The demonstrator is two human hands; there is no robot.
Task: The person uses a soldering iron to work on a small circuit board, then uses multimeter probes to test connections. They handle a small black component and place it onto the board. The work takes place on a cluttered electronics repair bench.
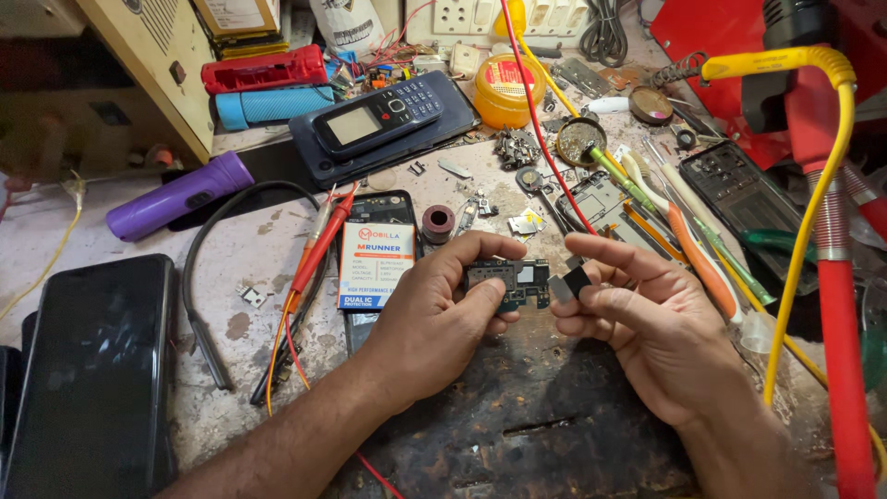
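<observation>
Bench: your worn work surface point(277, 231), stained and cluttered; both your hands are over its dark front patch.
Black phones: two counted — one large, screen up, at far left point(92, 370); one keypad handset point(374, 118) lying on a dark slab at top centre.
Red stand: one red post point(843, 351) at your right, with a yellow cable point(813, 212) looping down beside it.
Purple torch: one point(176, 199), lying on its side, left of centre.
Left hand: your left hand point(434, 319) is closed narrowly on the circuit board point(510, 282); thumb on its top edge, fingers curled under it.
Right hand: your right hand point(647, 319) is pinched shut on one small black component point(575, 280), thumb and forefinger tips meeting on it.
Battery pack: one, white and orange label point(376, 263), flat on the bench just left of your left hand.
Probe leads: red and orange, one bundle point(319, 245), beside the battery pack.
Board position: held off the bench between your two hands, roughly level.
Component position: just right of the board's edge; whether it touches the board, cannot tell.
</observation>
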